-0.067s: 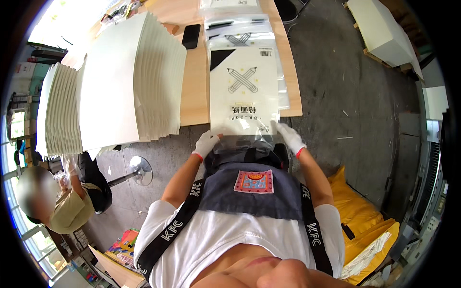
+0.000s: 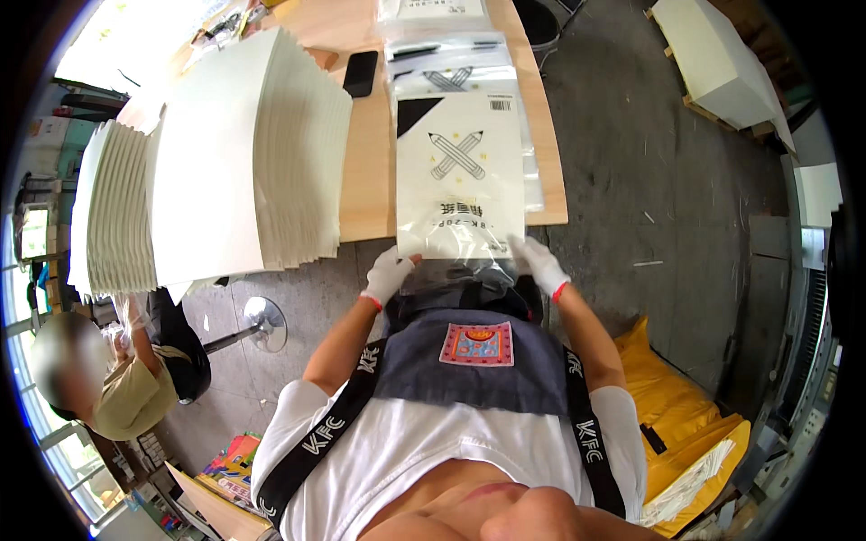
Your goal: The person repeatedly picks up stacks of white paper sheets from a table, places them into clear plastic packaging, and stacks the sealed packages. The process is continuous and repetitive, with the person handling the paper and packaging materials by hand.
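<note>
A pack of drawing paper point(image 2: 501, 185) in a clear plastic sleeve lies in front of me. Its white cover carries two crossed pencils and a black corner. The near end juts past the table edge, with the loose clear flap point(image 2: 465, 269) hanging toward my apron. My left hand point(image 2: 389, 274), in a white glove, is closed on the near left corner, thumb inward. At the near right corner my right hand point(image 2: 543, 267), gloved too, has its fingers pressed against the sleeve. Beneath and beyond it lie several more sleeved packs point(image 2: 494, 56).
Tall stacks of white sheets point(image 2: 206, 162) stand on the wooden table point(image 2: 368, 171) at left, near a black phone point(image 2: 360, 74). Another person point(image 2: 135, 383) sits at far left. A yellow sack point(image 2: 663, 388) lies on my right; a pallet of white paper point(image 2: 722, 72) stands far right.
My right hand has shifted slightly inward at the pack's near right corner. The clear sleeve's near end shows different creases and glare. The left hand keeps its hold.
</note>
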A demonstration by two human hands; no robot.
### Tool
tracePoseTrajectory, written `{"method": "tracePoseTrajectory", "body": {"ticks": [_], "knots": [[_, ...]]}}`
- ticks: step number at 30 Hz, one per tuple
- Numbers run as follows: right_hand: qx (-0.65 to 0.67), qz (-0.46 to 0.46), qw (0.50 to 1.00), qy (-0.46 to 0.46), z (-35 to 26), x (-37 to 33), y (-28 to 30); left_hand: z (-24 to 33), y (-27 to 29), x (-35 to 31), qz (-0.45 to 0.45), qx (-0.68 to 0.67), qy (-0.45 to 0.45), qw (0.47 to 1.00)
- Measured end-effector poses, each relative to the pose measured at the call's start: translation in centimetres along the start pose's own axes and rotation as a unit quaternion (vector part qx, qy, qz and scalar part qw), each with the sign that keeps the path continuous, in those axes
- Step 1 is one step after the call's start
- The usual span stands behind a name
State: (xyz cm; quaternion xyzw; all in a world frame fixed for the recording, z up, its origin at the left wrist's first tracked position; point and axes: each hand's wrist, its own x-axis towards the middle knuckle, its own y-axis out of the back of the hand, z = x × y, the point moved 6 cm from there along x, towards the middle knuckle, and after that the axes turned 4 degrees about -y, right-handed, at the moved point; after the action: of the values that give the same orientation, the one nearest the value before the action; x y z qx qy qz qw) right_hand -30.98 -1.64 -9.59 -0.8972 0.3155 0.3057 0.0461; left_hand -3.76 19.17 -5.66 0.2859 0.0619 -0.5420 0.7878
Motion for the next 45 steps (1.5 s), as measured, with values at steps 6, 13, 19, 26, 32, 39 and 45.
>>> {"method": "tracePoseTrajectory", "body": {"ticks": [6, 13, 19, 26, 32, 39, 45], "knots": [[0.369, -0.111, 0.922, 0.025, -1.2, 0.8, -4.3, 20.5, 1.9, 0.0, 0.123, 0.119, -0.295, 0.940], [0.356, -0.098, 0.916, 0.156, -17.5, 6.1, 1.1, 32.9, 4.9, 0.2, 0.199, 0.134, -0.568, 0.788], [0.302, -0.059, 0.900, 0.308, -35.7, 13.0, 7.9, 38.1, 13.3, 6.5, 0.421, -0.072, -0.510, 0.746], [0.287, 0.010, 0.859, 0.424, -50.7, 23.3, 13.5, 41.3, 23.3, 24.4, 0.490, -0.239, -0.486, 0.683], [0.227, 0.093, 0.895, 0.372, -52.8, 35.8, 15.0, 36.1, 26.9, 38.6, 0.496, -0.228, -0.411, 0.730], [0.137, 0.143, 0.971, 0.130, -36.8, 54.7, 13.9, 16.9, 23.5, 52.0, 0.391, 0.250, 0.090, 0.881], [0.184, 0.077, 0.977, 0.071, -37.0, 50.8, 13.5, 16.6, 22.1, 50.1, 0.438, 0.200, 0.015, 0.876]]}}
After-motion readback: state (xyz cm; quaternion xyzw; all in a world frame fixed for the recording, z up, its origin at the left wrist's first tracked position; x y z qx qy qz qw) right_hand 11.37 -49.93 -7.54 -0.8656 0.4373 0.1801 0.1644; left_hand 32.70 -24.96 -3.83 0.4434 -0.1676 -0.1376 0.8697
